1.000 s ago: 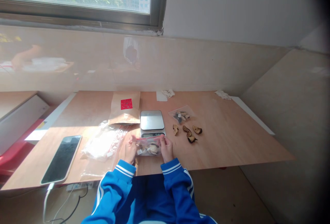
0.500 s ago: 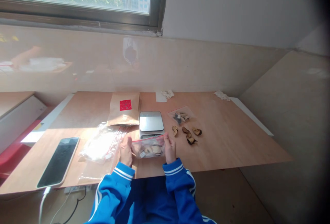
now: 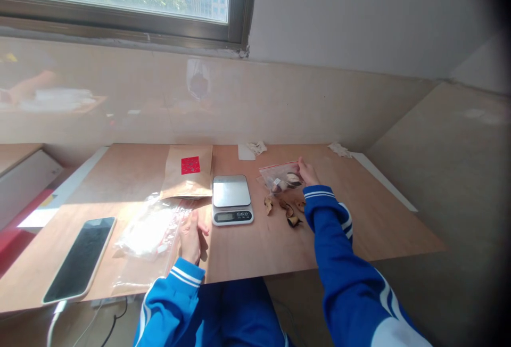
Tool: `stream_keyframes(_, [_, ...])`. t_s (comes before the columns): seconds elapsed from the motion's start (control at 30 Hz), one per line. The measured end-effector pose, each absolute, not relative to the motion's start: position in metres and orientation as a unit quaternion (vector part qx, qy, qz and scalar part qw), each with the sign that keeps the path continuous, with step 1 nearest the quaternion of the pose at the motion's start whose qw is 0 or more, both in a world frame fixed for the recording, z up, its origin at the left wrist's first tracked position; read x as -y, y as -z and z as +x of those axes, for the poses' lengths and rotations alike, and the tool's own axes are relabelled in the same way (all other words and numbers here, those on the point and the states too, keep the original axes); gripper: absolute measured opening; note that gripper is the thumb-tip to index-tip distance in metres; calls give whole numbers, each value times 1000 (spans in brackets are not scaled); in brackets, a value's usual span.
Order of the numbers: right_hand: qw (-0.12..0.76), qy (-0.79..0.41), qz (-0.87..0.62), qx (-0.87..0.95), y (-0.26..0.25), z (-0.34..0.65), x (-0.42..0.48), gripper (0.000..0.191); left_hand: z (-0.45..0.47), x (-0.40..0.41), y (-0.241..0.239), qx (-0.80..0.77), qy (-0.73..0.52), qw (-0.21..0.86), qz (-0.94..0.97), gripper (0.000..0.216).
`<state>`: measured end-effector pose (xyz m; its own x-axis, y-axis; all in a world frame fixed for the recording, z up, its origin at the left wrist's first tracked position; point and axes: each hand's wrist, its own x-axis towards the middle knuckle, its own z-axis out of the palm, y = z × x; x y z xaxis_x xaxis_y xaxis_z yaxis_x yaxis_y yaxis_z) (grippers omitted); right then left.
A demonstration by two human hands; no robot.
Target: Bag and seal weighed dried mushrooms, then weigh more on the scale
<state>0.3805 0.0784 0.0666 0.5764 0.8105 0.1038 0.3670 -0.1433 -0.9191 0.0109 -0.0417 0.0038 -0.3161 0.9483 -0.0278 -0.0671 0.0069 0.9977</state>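
Note:
My right hand [image 3: 306,172] grips the edge of a clear zip bag [image 3: 281,178] of dried brown slices, at the far side of the board. Just below that bag lie several loose dried slices [image 3: 285,211], close to my right sleeve. Left of them stands a small digital kitchen scale [image 3: 231,199] with a steel top and nothing on it. My left hand [image 3: 191,238] rests open on the wooden board [image 3: 255,246], holding nothing, beside a clear plastic bag [image 3: 149,232] of white contents. A second small bag seen earlier may lie hidden under the held one; I cannot tell.
A kraft paper envelope [image 3: 187,171] with a red label lies behind the plastic bag. A smartphone [image 3: 80,259] lies at the board's left front. Crumpled tissues [image 3: 256,148] and a white paper [image 3: 245,151] sit along the far edge, below a window.
My right hand has carried the zip bag rightward and away, past the scale to the far side of the slices. My left hand has let go and stays near the front edge.

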Motion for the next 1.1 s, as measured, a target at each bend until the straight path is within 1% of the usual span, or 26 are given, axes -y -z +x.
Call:
stream_keyframes(0.07, [467,-135,-774,406,-61,381,-85,64,11,41,-4,-564,-584,431,395,59])
stream_keyframes(0.13, [448,-67,-800,392,-56,375,-85,58,10,41,-4,-563,-583,432,396,59])
stream_keyframes(0.27, [434,50,-805,402,-49,350,-61,56,11,42,-5,-559,-583,440,392,58])
stream_keyframes(0.33, [403,94,-786,458,-43,332,-40,47,12,43,-6,-562,-578,440,397,58])
stream_keyframes(0.4, [385,104,-757,517,-32,313,-16,36,12,43,-7,-570,-566,438,404,59])
stream_keyframes(0.43, [389,110,-746,529,-26,305,-4,34,12,43,-8,-572,-562,438,405,59])
stream_keyframes(0.53, [414,109,-728,536,-6,286,26,32,12,43,-8,-570,-562,439,408,60])
stream_keyframes(0.63, [408,80,-727,547,8,280,38,30,12,43,-9,-567,-564,432,417,60])
stream_keyframes(0.73, [356,73,-734,574,9,285,32,32,12,43,-9,-565,-560,436,421,60])
stream_keyframes(0.87, [272,53,-720,636,1,291,15,48,11,44,-10,-550,-567,448,418,58])
stream_keyframes(0.93, [234,31,-716,657,0,289,9,51,11,43,-10,-546,-571,448,419,57])
stream_keyframes(1.03, [192,13,-729,657,3,282,7,42,12,43,-12,-547,-570,442,425,57])
stream_keyframes(1.1, [197,20,-737,646,7,277,8,37,12,44,-13,-552,-565,445,422,57])
